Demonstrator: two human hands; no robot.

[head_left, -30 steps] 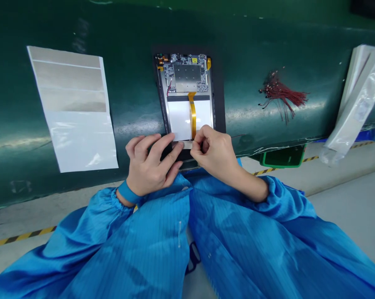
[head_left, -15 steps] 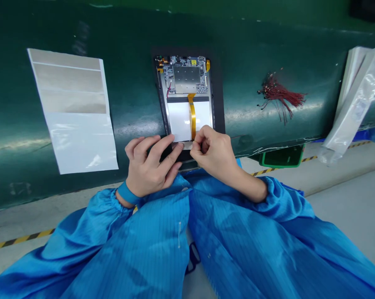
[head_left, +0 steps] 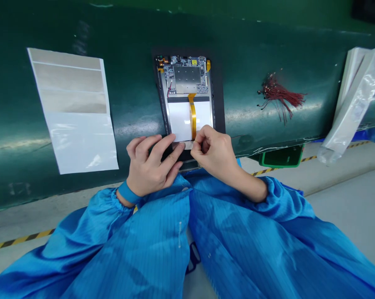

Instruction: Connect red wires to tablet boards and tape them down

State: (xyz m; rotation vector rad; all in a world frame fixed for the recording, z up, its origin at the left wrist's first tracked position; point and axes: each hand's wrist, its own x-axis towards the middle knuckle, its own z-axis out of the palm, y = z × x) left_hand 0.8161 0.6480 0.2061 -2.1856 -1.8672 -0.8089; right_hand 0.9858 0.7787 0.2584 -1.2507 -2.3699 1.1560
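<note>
An opened tablet (head_left: 187,79) lies on a black mat, its circuit board at the far end and a white battery (head_left: 179,121) nearer to me. An orange ribbon cable (head_left: 192,118) runs lengthwise over the battery. Along the tablet's near edge sits a short silvery strip of tape (head_left: 189,145). My left hand (head_left: 151,166) has its fingers spread, with fingertips resting at the near left corner and against the strip. Thumb and forefinger of my right hand (head_left: 216,153) are pinched together at the strip's right end, which they hide.
Left of the tablet is a white backing sheet (head_left: 81,141) bearing silvery-beige strips. A bundle of dark red wires (head_left: 282,95) lies to the right. Long white pieces in clear plastic (head_left: 355,99) rest at the far right. Below the table edge is a green-rimmed bin (head_left: 282,157).
Both hands stay at the tablet's near edge. My left fingers have shifted very slightly to the right; the right hand's pinch looks the same.
</note>
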